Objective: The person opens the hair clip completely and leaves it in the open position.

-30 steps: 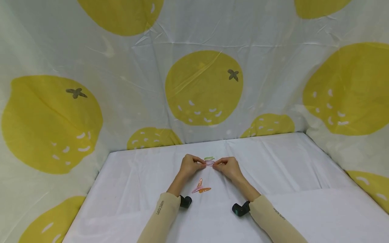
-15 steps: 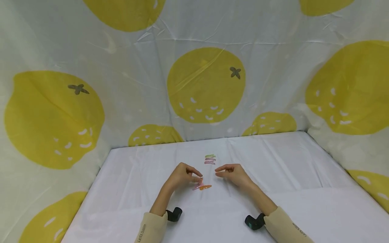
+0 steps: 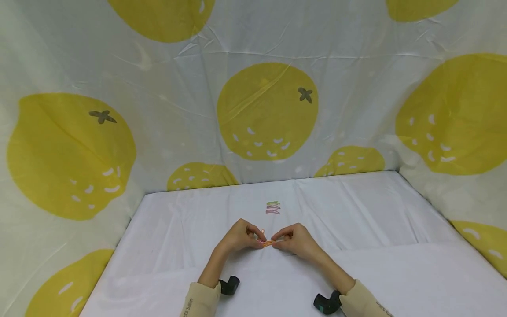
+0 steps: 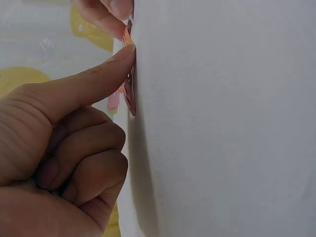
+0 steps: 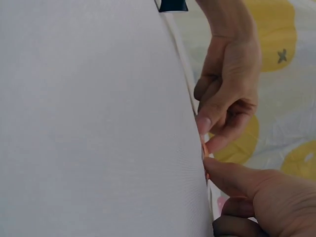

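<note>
An orange snap hair clip lies low over the white cloth, between the fingertips of both hands. My left hand pinches its left end with thumb and index finger, the other fingers folded under in the left wrist view. At its right end, my right hand pinches it the same way. Another orange clip pokes out above the left fingertips. A pink clip shows beneath the left thumb in the left wrist view, mostly covered by that hand in the head view.
Farther back, a short column of clips lies on the cloth, a green clip above pink clips. The white cloth covers the table. Behind and beside it hangs a curtain printed with yellow lemons.
Both hands have left the column of clips at the back and come nearer to the body. They have closed in on the loose pile and now pinch an orange hair clip between them.
</note>
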The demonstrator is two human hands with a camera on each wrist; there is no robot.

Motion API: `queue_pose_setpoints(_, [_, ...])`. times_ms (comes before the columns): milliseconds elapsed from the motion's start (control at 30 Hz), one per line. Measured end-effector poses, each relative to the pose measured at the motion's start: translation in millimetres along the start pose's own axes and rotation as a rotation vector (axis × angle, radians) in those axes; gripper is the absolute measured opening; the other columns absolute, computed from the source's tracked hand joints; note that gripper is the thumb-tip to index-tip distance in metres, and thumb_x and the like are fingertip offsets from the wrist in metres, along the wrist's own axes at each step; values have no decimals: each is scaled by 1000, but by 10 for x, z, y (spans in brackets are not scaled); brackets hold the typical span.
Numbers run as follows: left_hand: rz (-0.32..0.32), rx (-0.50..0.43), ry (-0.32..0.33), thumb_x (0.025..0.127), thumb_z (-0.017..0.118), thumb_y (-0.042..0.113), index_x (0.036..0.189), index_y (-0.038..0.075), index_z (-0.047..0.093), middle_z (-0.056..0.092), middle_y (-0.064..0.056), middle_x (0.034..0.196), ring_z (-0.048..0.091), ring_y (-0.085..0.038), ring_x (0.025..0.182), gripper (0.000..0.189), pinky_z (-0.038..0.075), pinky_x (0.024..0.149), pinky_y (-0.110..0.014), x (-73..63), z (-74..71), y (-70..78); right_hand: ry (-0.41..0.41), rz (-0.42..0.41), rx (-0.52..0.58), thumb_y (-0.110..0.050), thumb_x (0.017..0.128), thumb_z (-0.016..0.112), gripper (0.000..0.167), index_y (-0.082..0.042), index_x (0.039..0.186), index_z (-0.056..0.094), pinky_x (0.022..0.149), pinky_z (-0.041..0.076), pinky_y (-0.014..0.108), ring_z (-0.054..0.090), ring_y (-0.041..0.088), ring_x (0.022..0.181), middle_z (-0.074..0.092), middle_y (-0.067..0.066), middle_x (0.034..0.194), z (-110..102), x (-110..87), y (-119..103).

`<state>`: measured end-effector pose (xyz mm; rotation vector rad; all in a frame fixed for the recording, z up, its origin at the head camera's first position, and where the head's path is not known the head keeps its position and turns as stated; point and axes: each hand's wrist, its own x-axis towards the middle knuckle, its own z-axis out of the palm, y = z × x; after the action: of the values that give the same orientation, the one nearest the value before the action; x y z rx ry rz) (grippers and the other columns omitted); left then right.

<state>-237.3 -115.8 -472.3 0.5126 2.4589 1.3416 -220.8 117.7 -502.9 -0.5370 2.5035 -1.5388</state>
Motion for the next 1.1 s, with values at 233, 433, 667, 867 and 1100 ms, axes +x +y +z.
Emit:
queue_pose_setpoints(233, [35,-10,19,74,89,-1,89,-1,82,45,4,54,35,-4,52,16,29,51,-18,17,44,24,36,8,-18,-14,85,84,5,-12,81,82,49,28,18,34,1,50,50,-7,54,12,6,12])
queue_pose_setpoints(433, [45,23,41,79,88,6,87,1,82,44,6,53,32,-2,51,11,26,50,-18,19,65,15,26,44,11,-17,89,81,9,-9,84,81,51,31,18,37,3,53,52,-6,58,-3,3,12])
queue_pose_setpoints(667, [33,-40,69,86,83,12,88,3,82,44,5,51,36,-3,50,9,29,51,-19,13,45,34,18,63,60,-18,90,80,11,-7,88,80,53,34,18,41,4,56,56,-5,62,-34,1,5])
queue_pose_setpoints(867, [-15,-126,94,88,82,15,92,7,83,49,3,54,36,-5,53,9,29,51,-20,30,62,27,10,47,64,-18,91,79,11,-7,88,80,52,33,18,40,3,55,55,-5,61,-42,11,18])
queue_pose_setpoints(1100, [-18,-244,138,89,82,18,97,3,81,61,-5,59,40,-6,54,17,31,55,-20,56,115,44,76,43,92,-23,90,81,12,-11,90,81,50,28,17,35,0,53,42,-8,57,-51,16,-4])
